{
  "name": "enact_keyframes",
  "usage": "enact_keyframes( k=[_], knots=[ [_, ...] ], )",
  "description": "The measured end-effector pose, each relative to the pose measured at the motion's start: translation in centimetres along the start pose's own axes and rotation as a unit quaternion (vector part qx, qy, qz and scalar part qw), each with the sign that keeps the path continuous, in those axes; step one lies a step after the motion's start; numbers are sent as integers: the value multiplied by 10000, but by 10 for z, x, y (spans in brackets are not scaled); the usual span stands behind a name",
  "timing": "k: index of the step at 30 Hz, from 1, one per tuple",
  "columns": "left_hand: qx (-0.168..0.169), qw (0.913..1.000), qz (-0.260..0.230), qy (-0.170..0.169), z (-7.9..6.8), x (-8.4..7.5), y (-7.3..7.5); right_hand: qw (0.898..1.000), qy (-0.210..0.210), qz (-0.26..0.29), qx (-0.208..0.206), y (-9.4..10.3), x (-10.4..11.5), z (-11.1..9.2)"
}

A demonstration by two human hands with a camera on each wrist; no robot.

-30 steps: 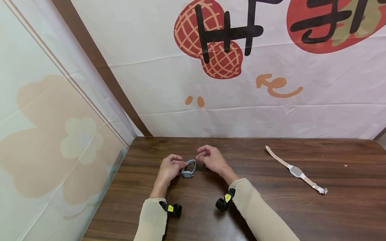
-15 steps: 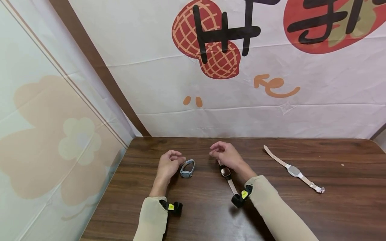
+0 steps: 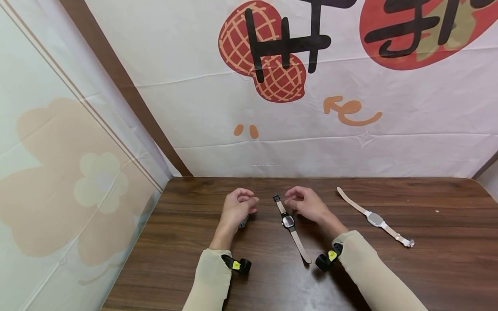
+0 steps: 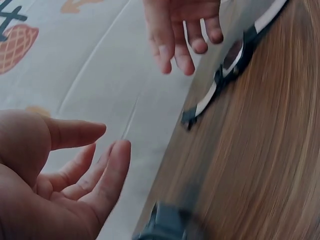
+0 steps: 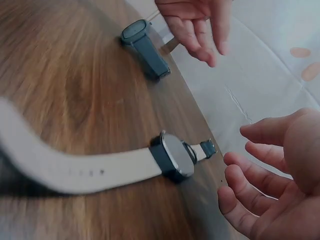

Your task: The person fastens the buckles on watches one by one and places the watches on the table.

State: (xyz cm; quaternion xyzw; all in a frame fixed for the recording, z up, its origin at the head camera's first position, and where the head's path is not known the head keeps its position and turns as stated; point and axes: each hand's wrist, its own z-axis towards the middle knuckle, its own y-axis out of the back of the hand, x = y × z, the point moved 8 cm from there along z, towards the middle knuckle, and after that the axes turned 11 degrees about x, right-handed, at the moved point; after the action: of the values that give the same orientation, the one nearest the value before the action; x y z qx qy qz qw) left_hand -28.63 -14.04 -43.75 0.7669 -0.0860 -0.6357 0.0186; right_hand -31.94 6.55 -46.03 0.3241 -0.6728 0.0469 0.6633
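A watch with a black case [image 3: 288, 221] and pale strap lies stretched out on the table between the two hands. My right hand [image 3: 309, 205] hovers just right of its black buckle end, fingers loosely bent and holding nothing. On the other side, my left hand [image 3: 238, 207] is raised with thumb and fingers apart, as the left wrist view shows. Behind that hand, a blue-grey watch [image 3: 243, 223] is mostly hidden in the head view. In the right wrist view the blue-grey watch [image 5: 150, 55] stands on the table with its strap looped.
Farther right, a white watch [image 3: 375, 219] with a pale strap lies stretched out on the brown wooden table [image 3: 439, 259]. A printed cloth backdrop [image 3: 218, 112] rises from the table's back edge, and another cloth panel [image 3: 50, 194] stands along the left side.
My right hand has moved right, uncovering the black-cased watch. My left hand has shifted right since half a second ago and now covers most of the blue-grey watch in the head view.
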Motion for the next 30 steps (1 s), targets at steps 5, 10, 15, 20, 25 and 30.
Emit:
enact_keyframes(
  k=[5, 10, 15, 20, 25, 30],
  knots=[
    [323, 9985, -430, 67, 9, 4, -27, 9998, 8, -103, 154, 1, -7, -9],
    [351, 9972, -625, 227, 18, 15, -47, 9993, 69, -116, 348, -1, -11, -19],
    [221, 9970, -719, 203, 21, 18, -56, 9980, 208, -118, 580, -3, -12, -29],
    [114, 9971, -727, 200, 26, 23, -60, 9947, 321, -27, 973, -8, -12, -44],
    [-62, 9971, -705, 277, 30, 27, -62, 9907, 299, 27, 1329, -17, -13, -59],
    [-217, 9968, -717, 292, 33, 29, -62, 9884, 237, 119, 1496, -24, -15, -71]
  ],
)
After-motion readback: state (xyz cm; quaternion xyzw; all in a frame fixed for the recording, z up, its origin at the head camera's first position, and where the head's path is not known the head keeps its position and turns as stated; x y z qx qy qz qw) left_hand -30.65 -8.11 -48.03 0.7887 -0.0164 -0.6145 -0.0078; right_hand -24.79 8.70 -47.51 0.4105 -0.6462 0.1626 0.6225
